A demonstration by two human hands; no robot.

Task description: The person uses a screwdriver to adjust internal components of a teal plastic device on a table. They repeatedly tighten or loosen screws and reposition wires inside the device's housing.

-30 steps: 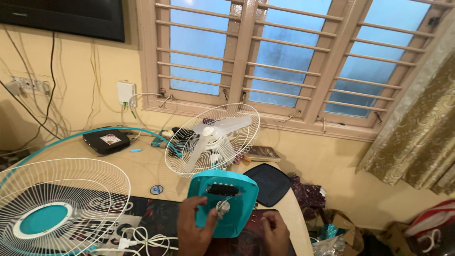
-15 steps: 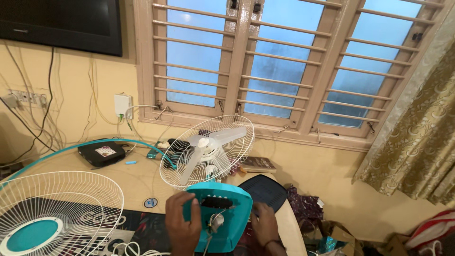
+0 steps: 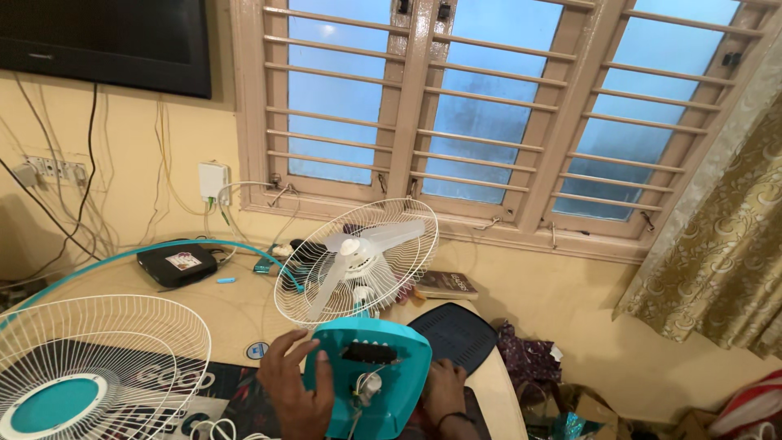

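Cool blue daylight glows through the barred window (image 3: 505,122) at upper centre, while warm indoor light washes the yellow wall (image 3: 147,163) evenly. Shadows stay soft. The frame is sharp, with slight wide-angle bending toward the curtain (image 3: 725,236) at right.

The cream-coloured desk (image 3: 236,314) carries a loose white wire fan guard with a teal centre (image 3: 90,375) at its left, a flat black box (image 3: 177,263) near the wall, a book (image 3: 446,284), a dark curved panel (image 3: 453,335) and a patterned mat (image 3: 183,391).
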